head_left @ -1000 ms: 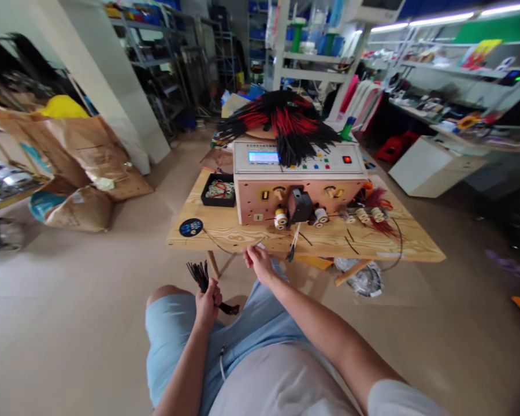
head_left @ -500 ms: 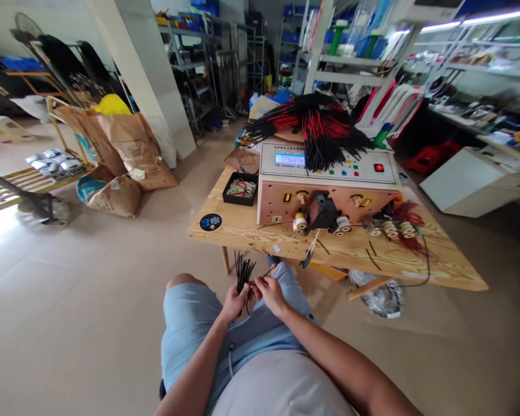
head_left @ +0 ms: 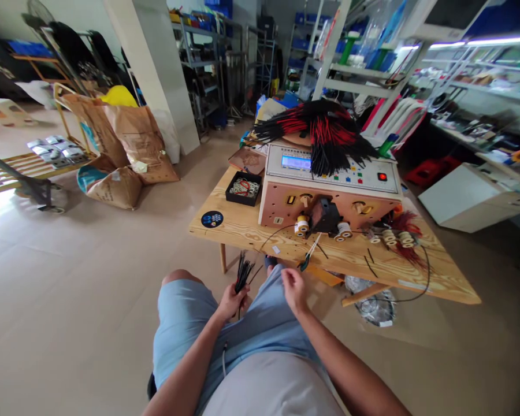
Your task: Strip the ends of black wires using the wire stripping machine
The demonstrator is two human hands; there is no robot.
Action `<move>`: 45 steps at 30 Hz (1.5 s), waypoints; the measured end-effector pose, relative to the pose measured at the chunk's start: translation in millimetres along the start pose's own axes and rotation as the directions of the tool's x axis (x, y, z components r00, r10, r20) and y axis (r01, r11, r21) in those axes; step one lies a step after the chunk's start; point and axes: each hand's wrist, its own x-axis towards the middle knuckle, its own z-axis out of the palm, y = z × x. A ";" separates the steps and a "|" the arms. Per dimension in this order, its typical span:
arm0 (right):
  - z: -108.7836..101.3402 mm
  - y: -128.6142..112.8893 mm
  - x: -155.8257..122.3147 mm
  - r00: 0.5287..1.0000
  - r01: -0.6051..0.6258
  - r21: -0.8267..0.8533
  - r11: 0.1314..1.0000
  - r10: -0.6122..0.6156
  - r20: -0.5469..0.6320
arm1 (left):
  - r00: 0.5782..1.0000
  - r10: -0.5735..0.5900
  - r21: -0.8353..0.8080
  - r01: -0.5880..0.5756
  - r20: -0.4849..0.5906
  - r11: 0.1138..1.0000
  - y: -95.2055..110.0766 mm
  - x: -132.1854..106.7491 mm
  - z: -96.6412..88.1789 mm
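Note:
My left hand (head_left: 231, 303) is closed around a bundle of thin black wires (head_left: 244, 270) above my lap, with the cut ends fanned upward. One wire leans out to the right of the bundle, and a dark end hangs below the fist. To the right, over my knee, my right hand (head_left: 293, 289) is raised with loosely bent fingers and no wire visible in it. Ahead, a wire cutting machine (head_left: 268, 202) stands on the wooden table (head_left: 251, 234). A dark wire (head_left: 275, 232) curves out leftward from its white rollers (head_left: 301, 225).
A pile of black and red wires (head_left: 325, 130) lies on the machine. Left of it is a black box (head_left: 243, 189) of pale and red pieces. Green-handled pliers (head_left: 304, 263) hang near the table's front edge. Brown sacks (head_left: 143, 144) stand on the floor at left.
My right hand has left the bundle and moved right, towards the table. My left hand keeps the wires, lowered slightly. The wire at the rollers now reaches further out over the table edge.

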 end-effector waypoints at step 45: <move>-156.9 11.2 153.5 0.966 -0.006 0.295 0.956 0.082 -0.245 | 0.918 0.106 -0.394 -0.265 -0.381 0.880 82.5 28.0 57.9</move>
